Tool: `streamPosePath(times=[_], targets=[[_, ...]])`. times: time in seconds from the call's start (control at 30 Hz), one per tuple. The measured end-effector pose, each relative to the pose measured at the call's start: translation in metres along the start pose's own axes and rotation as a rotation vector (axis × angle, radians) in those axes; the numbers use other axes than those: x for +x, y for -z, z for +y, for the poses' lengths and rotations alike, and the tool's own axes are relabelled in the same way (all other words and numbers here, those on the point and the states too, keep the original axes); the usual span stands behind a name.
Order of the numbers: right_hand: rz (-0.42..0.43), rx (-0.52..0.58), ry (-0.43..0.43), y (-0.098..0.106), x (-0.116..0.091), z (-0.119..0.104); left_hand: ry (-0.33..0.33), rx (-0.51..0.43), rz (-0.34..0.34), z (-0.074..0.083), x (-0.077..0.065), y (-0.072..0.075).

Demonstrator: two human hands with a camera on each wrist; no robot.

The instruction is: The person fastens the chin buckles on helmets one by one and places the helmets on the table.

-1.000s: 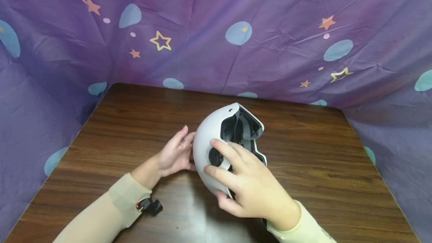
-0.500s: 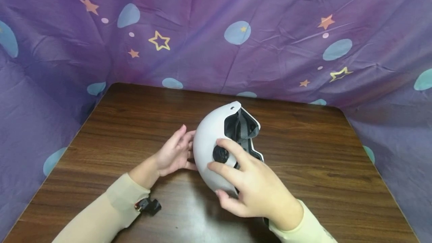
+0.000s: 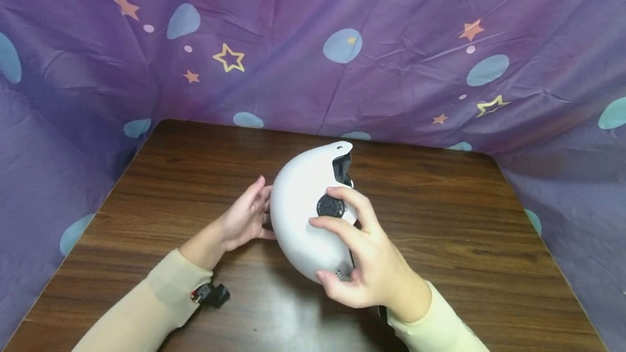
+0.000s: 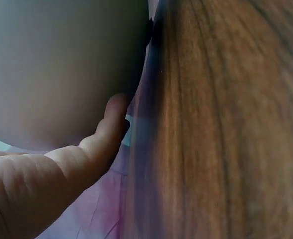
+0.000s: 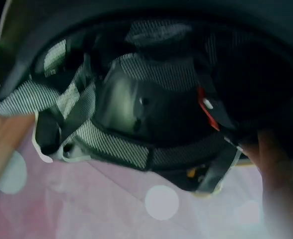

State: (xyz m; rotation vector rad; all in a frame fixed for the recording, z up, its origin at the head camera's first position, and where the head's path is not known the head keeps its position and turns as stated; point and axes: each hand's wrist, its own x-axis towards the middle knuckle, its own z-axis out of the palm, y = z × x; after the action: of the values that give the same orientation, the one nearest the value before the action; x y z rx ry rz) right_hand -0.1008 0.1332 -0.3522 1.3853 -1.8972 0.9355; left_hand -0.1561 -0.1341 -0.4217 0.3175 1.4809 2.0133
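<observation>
A white helmet (image 3: 298, 205) is tilted above the table, its smooth shell towards me and its opening facing away to the right. On its side sits a round black disc (image 3: 331, 206). My right hand (image 3: 369, 249) grips the helmet's edge, two fingers on the shell around the disc and the thumb lower down. My left hand (image 3: 244, 219) rests against the shell's left side with fairly straight fingers, partly hidden behind it. In the right wrist view the dark padded lining (image 5: 161, 74) shows, with a red strap piece (image 5: 207, 108) inside.
A brown wood-grain table (image 3: 479, 243) lies beneath the hands. Purple cloth (image 3: 293, 69) with stars and blue ovals hangs around its back and sides. A small black device (image 3: 210, 294) is worn on the left wrist.
The helmet has turned, so its opening faces further away and more shell shows. My right hand has turned with it. My left hand has shifted slightly left, keeping against the shell.
</observation>
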Motion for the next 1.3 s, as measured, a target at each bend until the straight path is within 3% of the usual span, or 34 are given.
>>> streamPosePath(times=[0.3, 0.53, 0.67, 0.83, 1.0, 1.17, 1.3], targets=[[0.107, 0.069, -0.073, -0.001, -0.002, 0.006, -0.081, -0.009, -0.030, 0.002, 0.000, 0.000], [0.203, 0.156, -0.170, -0.002, -0.005, 0.004, -0.085, 0.033, 0.088, 0.004, 0.000, 0.003], [0.243, 0.285, -0.262, -0.002, -0.007, 0.002, -0.056, 0.061, 0.133, 0.003, 0.001, 0.005], [0.309, 0.439, -0.376, 0.000, -0.009, 0.003, -0.048, 0.025, 0.065, 0.000, 0.000, 0.004], [0.370, 0.503, -0.466, 0.004, -0.010, 0.007, -0.067, 0.010, -0.016, -0.001, -0.001, 0.000], [0.385, 0.546, -0.504, 0.008, -0.013, 0.012, -0.140, 0.063, 0.020, -0.004, -0.002, -0.002], [0.347, 0.528, -0.550, 0.011, -0.012, 0.011, -0.169, 0.088, 0.052, -0.006, -0.002, -0.004]])
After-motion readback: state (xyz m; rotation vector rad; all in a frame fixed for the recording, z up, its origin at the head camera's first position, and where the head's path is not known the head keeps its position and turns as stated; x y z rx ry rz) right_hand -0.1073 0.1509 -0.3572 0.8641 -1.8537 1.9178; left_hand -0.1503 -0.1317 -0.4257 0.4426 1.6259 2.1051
